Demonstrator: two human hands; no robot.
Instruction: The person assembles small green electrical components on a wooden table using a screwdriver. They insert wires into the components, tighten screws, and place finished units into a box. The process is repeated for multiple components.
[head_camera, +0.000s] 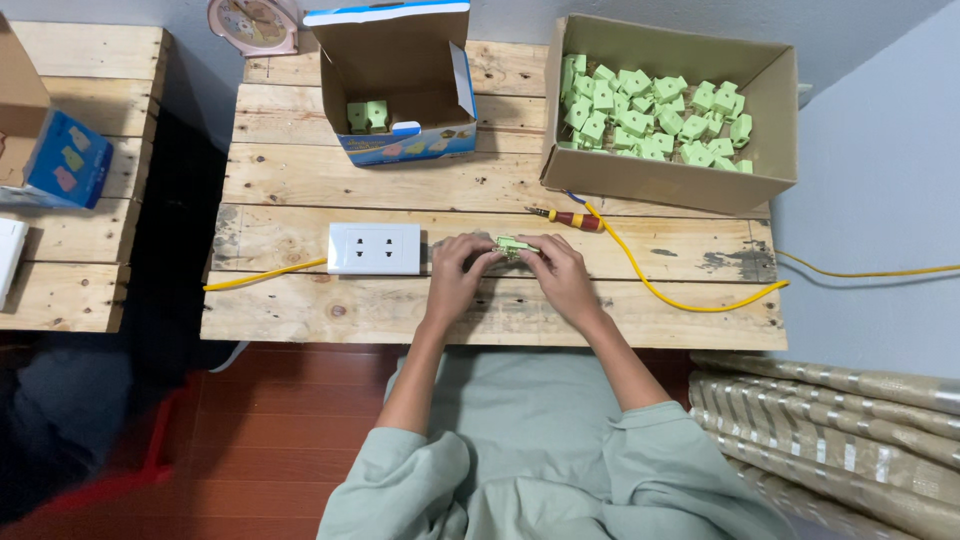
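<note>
At the far left a blue carton (62, 160) sits on a side pallet (90, 60). On the main pallet table (300, 320), rough bare planks with knots and dark stains, a flat white socket plate (375, 248) lies with a yellow cable (262, 276) running off its left edge.

Just right of the plate, the left hand (455, 272) curls shut around one end of a small green plug (512, 247), thumb and fingertips pinching it. The right hand (560, 275) closes on the other end, so the plug is held between both hands, low over the table's middle plank. It looks like moulded plastic: light, stiff, smooth enough to slip, with blocky corners that give the fingers purchase. Gripping it by the flat sides seems safest.

Behind the hands stands an open blue-and-white box (400, 90) holding two more green pieces. Further right lies a red-and-yellow screwdriver (570, 218), hard and slim. Past it, a brown cardboard box (660, 170) holds a loose heap of plugs (655, 115). At the far right sits striped gold fabric (830, 420), soft and folded.
</note>
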